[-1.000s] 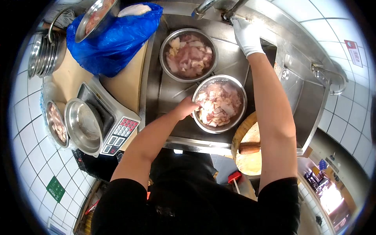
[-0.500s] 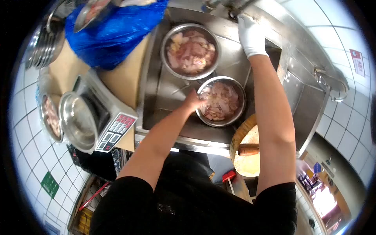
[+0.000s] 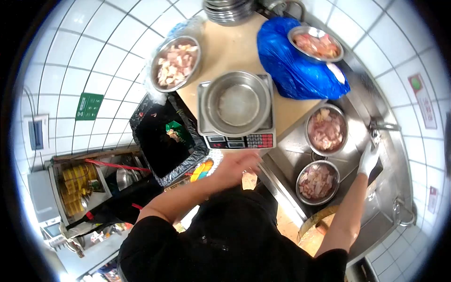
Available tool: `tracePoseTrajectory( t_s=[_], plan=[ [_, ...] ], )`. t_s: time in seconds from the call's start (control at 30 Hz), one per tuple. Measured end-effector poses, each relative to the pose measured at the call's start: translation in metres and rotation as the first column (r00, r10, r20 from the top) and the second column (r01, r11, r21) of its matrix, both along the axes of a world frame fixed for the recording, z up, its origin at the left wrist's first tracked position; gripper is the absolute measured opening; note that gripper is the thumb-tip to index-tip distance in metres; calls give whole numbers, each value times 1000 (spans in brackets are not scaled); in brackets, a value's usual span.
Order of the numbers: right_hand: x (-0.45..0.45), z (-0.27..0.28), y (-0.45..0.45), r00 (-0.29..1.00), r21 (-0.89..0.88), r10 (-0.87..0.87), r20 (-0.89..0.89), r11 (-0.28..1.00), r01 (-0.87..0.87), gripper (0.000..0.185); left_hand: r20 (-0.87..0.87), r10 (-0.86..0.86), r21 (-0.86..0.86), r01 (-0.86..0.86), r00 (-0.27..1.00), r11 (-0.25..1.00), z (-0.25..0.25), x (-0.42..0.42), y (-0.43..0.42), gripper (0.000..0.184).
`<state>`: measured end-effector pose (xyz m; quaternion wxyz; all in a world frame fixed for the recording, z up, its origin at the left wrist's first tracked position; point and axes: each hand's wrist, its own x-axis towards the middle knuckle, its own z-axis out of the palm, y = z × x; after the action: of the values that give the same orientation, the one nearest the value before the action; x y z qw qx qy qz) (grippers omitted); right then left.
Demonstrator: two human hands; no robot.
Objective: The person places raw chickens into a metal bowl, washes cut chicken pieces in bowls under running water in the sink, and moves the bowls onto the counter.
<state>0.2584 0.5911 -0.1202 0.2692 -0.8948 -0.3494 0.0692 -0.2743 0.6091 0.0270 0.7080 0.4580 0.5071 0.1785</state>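
Note:
My left hand is bare, slightly blurred and empty. Its fingers stretch out just below the front panel of a digital scale. An empty steel bowl rests on that scale. At the sink's far side my right hand, in a white glove, has its fingers at the tap and seems closed on its handle, though the grip is small in view. Two steel bowls of raw meat pieces, an upper bowl and a lower bowl, stand in the sink to the left of that hand.
Left of the scale is another bowl of meat. A blue plastic bag lies at the back, with a meat bowl on it. Stacked steel bowls, a lined bin and a round wooden block surround the workspace.
My view has swung left toward the scale. My left hand has left the lower meat bowl and moved to the scale's front. My right hand stays at the tap.

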Motion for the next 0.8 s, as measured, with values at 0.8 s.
tracePoseTrajectory(
  t_s=[0.8],
  plan=[
    [-239, 109, -173, 963, -34, -209, -170, 978, 206, 54, 332, 861, -373, -785, 385, 495, -163, -311, 274, 10]
  ],
)
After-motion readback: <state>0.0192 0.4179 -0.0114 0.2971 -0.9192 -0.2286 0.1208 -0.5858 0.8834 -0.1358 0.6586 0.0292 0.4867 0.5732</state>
